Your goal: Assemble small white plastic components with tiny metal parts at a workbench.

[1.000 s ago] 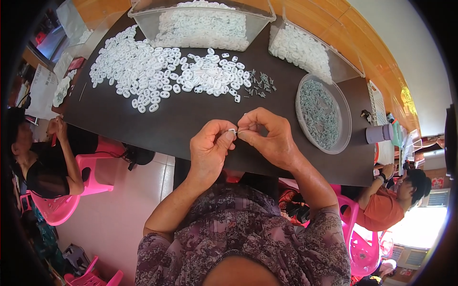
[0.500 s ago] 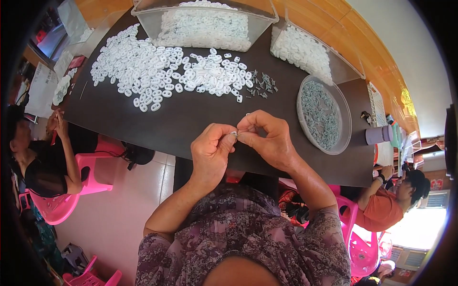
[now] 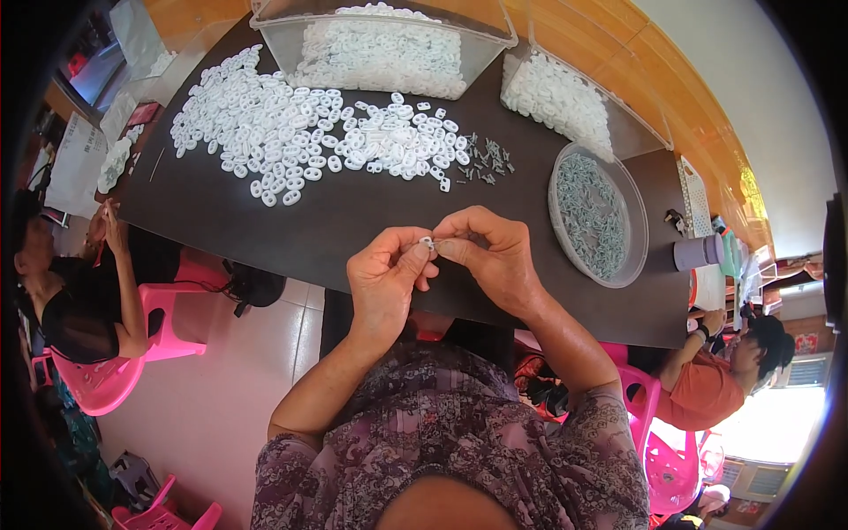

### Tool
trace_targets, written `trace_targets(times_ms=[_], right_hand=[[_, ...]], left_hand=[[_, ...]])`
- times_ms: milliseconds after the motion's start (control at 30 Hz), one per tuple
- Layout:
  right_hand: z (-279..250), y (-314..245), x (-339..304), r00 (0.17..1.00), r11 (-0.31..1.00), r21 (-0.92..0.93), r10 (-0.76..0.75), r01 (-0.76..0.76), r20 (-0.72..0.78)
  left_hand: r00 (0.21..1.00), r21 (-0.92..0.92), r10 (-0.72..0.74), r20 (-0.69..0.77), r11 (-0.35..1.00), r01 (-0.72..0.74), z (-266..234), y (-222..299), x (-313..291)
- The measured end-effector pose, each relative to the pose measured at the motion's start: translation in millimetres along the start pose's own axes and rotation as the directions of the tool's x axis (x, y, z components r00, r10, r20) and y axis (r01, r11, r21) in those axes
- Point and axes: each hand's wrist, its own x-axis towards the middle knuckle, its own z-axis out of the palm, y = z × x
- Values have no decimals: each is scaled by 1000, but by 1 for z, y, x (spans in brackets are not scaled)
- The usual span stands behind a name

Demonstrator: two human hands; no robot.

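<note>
While left fingers (image 3: 412,260) pinch a white piece (image 3: 427,241) | right fingers (image 3: 456,250) at its edge, grip unclear

Smooth plastic pieces (image 3: 254,122), metallic screws (image 3: 590,212), clear plastic tub (image 3: 638,205), matt dark tabletop (image 3: 309,228), glossy wood panel (image 3: 707,119)

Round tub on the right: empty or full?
Not empty: small grey pieces cover most of the round tub, leaving a bare strip along its right side; their depth I cannot tell.

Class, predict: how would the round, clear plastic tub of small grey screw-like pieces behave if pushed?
The tub would probably slide rather than tip, looking wide and shallow. Its many grey pieces lie loose, so they may shift.
</note>
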Motion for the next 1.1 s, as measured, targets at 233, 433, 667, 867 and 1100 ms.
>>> trace_targets(times_ms=[233,433,667,867,1100], right_hand=[[8,4,-1,984,934,-315,-180,166,-14],[9,6,-1,941,837,-452,-337,310,22],[-7,3,30,929,859,-389,-369,333,-20],[-9,30,76,846,587,-703,-532,400,37],[-21,39,79,833,490,-754,-536,438,136]], left_hand=[[1000,33,-6,-15,999,7,3,-1,-2],[1000,68,-9,-23,998,11,3,-5,-4],[998,-87,6,-63,996,-11,-4,-6,4],[997,-122,47,-59,991,-54,-6,-8,2],[997,-121,46,-59,991,-53,-10,-10,2]])
